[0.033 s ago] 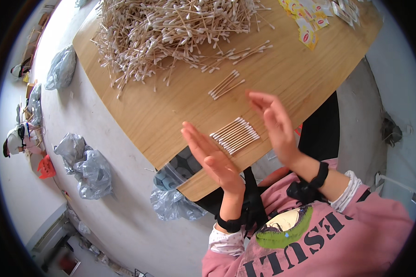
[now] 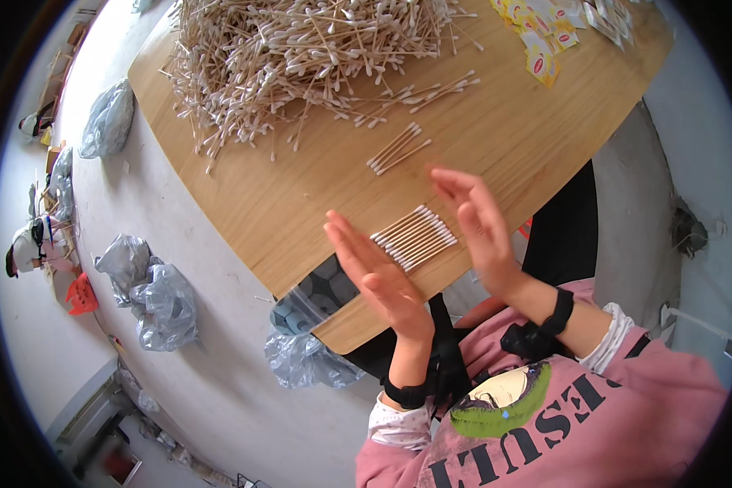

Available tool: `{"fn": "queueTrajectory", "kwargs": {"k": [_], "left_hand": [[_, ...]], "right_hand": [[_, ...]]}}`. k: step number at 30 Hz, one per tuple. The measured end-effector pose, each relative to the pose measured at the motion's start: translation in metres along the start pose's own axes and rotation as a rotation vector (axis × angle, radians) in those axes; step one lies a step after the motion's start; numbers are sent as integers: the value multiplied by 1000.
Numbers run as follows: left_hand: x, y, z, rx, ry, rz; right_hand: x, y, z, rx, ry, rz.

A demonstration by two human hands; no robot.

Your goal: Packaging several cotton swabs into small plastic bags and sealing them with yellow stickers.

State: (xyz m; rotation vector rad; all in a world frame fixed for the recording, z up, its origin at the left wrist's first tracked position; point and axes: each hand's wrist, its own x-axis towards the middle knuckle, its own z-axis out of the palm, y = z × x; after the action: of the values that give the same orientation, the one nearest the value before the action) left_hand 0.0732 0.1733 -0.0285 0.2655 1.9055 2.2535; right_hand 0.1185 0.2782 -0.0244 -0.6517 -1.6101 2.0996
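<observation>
Side by side near the table's front edge lies a neat row of cotton swabs [image 2: 417,239], their wooden sticks aligned and white tips at both ends. My left hand [image 2: 382,285] is open at the row's left, fingers stretched out, hiding part of its near-left end. On the other side my right hand [image 2: 486,236] is open too, fingers extended, a little apart from the swabs. Neither palm holds anything. Beyond the row, several loose swabs [image 2: 397,150] lie together. At the far side of the table rises a large tangled heap of cotton swabs [image 2: 285,65].
Yellow-and-white packets [image 2: 542,49] lie at the far right of the wooden table [image 2: 301,211]. Clear plastic bags [image 2: 163,305] rest on the floor to the left. A patterned grey thing [image 2: 317,293] shows beside the table's front-left edge.
My hands have come slightly closer together, the left one shifting right and the right one shifting left. The swabs look unmoved.
</observation>
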Motion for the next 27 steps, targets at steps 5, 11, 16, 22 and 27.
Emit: {"fn": "queueTrajectory", "kwargs": {"k": [5, 11, 16, 22, 27], "left_hand": [[-5, 2, 3, -79, 33, -45], [-9, 9, -2, -96, 158, -15], [-20, 10, 0, -93, 190, -3], [-31, 16, -8, -67, 289, -51], [-46, 22, -23, 26, 37, -121]], "right_hand": [[1, 6, 9, 51, -109, -39], [18, 3, 3, -220, -70, -139], [31, 13, 28, -1122, -156, -445], [34, 23, 31, -1416, -225, -509], [34, 23, 31, -1430, -268, -546]]}}
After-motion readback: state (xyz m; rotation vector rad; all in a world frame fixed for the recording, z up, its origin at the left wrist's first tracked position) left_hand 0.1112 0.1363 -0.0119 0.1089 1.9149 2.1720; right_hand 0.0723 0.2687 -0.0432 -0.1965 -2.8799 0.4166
